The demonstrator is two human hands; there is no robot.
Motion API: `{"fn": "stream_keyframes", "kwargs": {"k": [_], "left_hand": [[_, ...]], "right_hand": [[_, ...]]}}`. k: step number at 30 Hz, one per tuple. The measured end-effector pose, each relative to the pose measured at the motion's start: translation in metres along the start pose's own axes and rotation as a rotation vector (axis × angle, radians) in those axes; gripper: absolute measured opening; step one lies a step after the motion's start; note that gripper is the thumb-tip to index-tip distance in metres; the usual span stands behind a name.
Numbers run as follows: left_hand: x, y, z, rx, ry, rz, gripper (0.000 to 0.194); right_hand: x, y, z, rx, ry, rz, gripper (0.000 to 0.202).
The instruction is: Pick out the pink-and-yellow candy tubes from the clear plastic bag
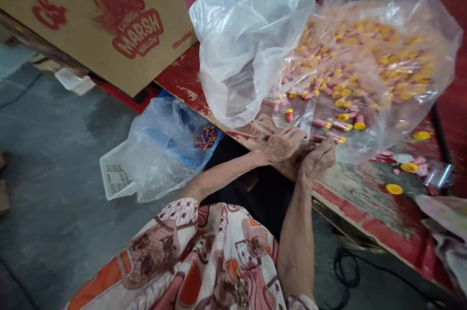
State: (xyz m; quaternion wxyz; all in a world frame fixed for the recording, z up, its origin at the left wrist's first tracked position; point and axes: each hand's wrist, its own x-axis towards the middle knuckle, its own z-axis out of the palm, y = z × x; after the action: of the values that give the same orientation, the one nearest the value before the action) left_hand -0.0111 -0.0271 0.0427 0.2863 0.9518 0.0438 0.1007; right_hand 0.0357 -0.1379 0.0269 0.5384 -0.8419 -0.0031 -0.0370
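Note:
A large clear plastic bag (368, 57) lies on the worn red table (365, 208), filled with several pink tubes with yellow caps (343, 91). Both my hands meet at the bag's mouth by the table's front edge. My left hand (280, 143) pinches a small clear plastic sleeve (305, 122). Touching it, my right hand (318, 156) is closed on a pink tube with a yellow cap (336, 137). How many tubes it holds I cannot tell.
A crumpled clear bag (248, 37) rises left of the full one. A brown cardboard box (98, 18) printed "Marsh Mallow" leans at upper left. On the floor stands a white basket (115, 178) lined with a bag. Loose yellow caps (394, 188) lie at right; a black cable (345, 266) runs below.

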Motion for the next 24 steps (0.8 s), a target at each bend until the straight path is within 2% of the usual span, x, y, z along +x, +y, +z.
{"fn": "stream_keyframes", "kwargs": {"k": [3,8,14,18,24], "left_hand": [[0.001,-0.003,0.001,-0.019,-0.007,0.056,0.028],[-0.004,-0.007,0.007,-0.029,0.109,0.099,0.038],[-0.009,-0.018,0.018,0.000,0.013,0.134,0.042],[-0.008,-0.019,0.012,-0.052,0.061,0.091,0.041],[-0.017,-0.012,0.001,-0.103,0.099,0.050,0.046]], "right_hand": [[0.000,-0.002,-0.001,-0.052,0.013,-0.015,0.047],[0.001,-0.001,0.000,-0.089,0.007,-0.044,0.048],[0.002,0.001,0.001,-0.109,0.032,-0.073,0.044],[0.003,0.004,0.002,-0.130,0.016,-0.065,0.043],[0.005,0.013,0.004,-0.148,0.026,-0.096,0.027]]}}
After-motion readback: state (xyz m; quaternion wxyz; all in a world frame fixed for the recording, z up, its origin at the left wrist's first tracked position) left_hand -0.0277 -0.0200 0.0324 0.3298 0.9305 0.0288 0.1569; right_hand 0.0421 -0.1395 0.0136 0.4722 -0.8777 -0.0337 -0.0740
